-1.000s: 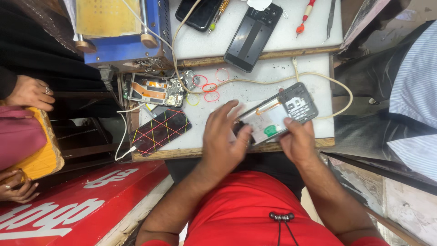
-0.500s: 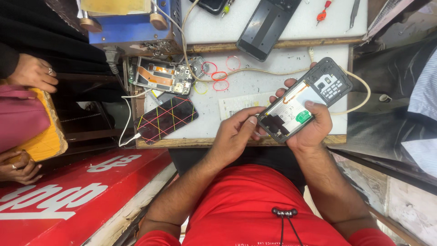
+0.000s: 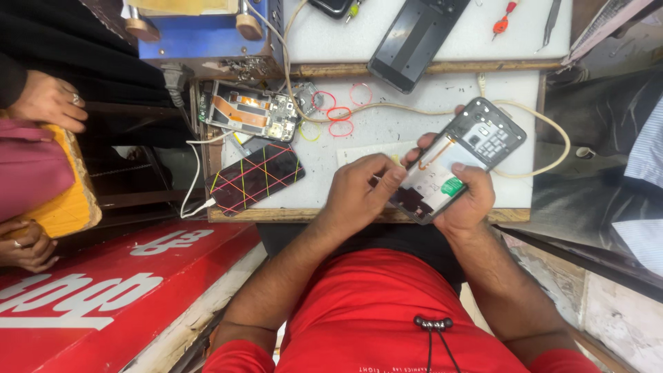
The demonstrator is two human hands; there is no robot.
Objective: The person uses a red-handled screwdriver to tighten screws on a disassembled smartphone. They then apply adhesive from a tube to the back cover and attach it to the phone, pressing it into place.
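Since the earlier frame the opened phone (image 3: 456,164) has swung a little toward frame centre. The right hand (image 3: 464,200) grips its lower end, right of centre above the white surface (image 3: 387,128). The left hand (image 3: 360,190) pinches at its lower left edge, fingers curled.

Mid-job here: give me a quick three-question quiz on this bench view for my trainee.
1. Which hand cradles the opened phone?
2. True or false: the phone with the crossed coloured lines has a white cable plugged in.
3. What small loops lie on the white bench top: A rubber bands, B coins, C washers?

Key: 1 the right hand, while the left hand works at its edge. 2 true. 3 A.
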